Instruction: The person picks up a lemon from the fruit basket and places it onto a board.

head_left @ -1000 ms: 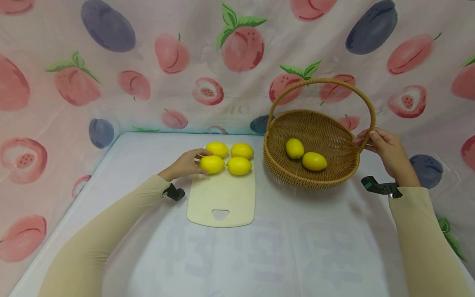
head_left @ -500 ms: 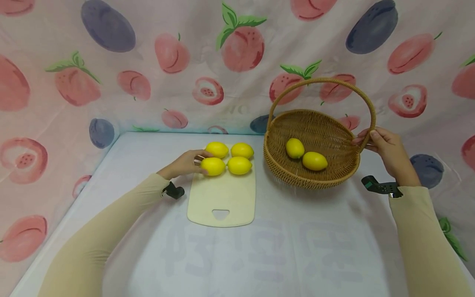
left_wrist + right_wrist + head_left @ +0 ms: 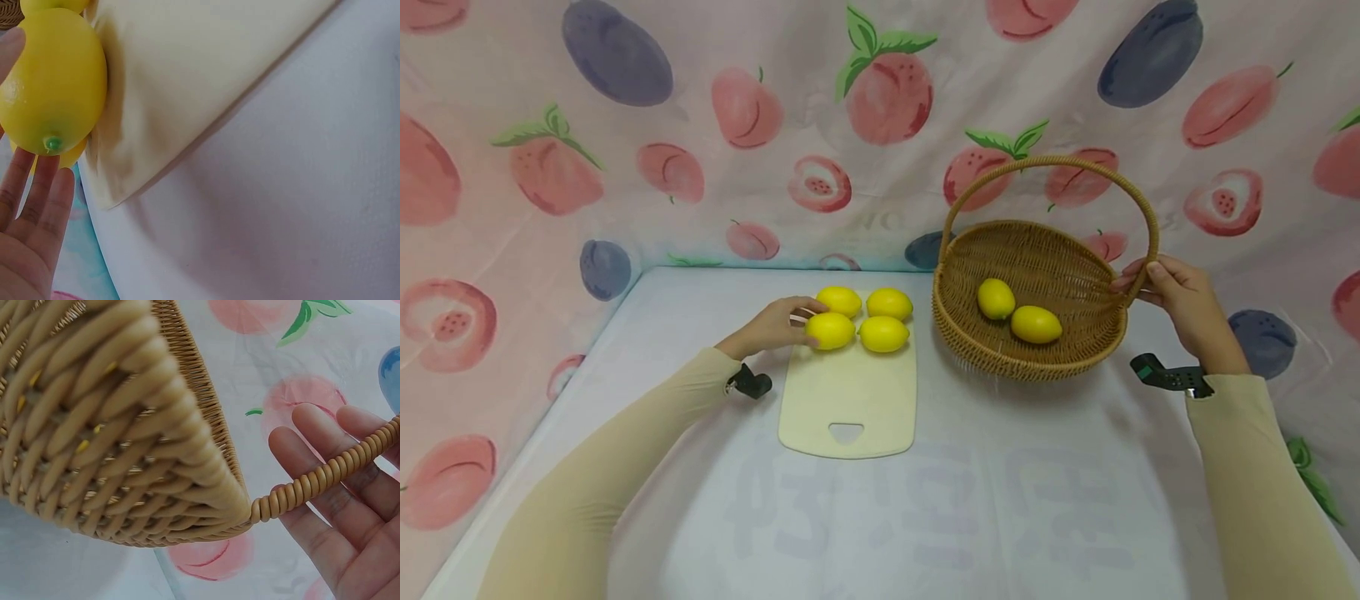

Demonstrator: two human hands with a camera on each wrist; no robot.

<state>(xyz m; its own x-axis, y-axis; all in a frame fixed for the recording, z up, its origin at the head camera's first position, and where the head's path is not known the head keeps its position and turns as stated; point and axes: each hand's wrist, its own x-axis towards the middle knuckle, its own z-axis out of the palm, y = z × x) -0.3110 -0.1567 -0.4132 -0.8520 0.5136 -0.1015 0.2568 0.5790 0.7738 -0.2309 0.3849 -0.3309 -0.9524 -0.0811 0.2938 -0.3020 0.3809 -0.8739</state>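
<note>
In the head view my left hand [image 3: 777,325] holds the near-left lemon [image 3: 831,331] at its left end. The left wrist view shows the thumb tip over this lemon [image 3: 56,81] and fingers [image 3: 47,206] against its green stem end. Three more lemons cluster beside it: one behind it [image 3: 838,302], one to its right [image 3: 883,334] and one at the back right [image 3: 889,304]. At the right my right hand [image 3: 1180,296] grips the wicker basket's handle [image 3: 1152,221] low on its right side, thumb in front. Fingers [image 3: 312,469] lie behind the handle in the right wrist view.
A cream cutting board [image 3: 850,400] with a handle hole lies under the cluster. The brown wicker basket [image 3: 1030,358] is tilted toward me, with two lemons inside, one left [image 3: 996,300] and one right [image 3: 1036,324]. A fruit-print cloth [image 3: 700,117] hangs behind the white table [image 3: 1000,500].
The lemon in my left hand has shifted slightly toward me, then back away, along with the fingers. My right hand and the basket have stayed in place.
</note>
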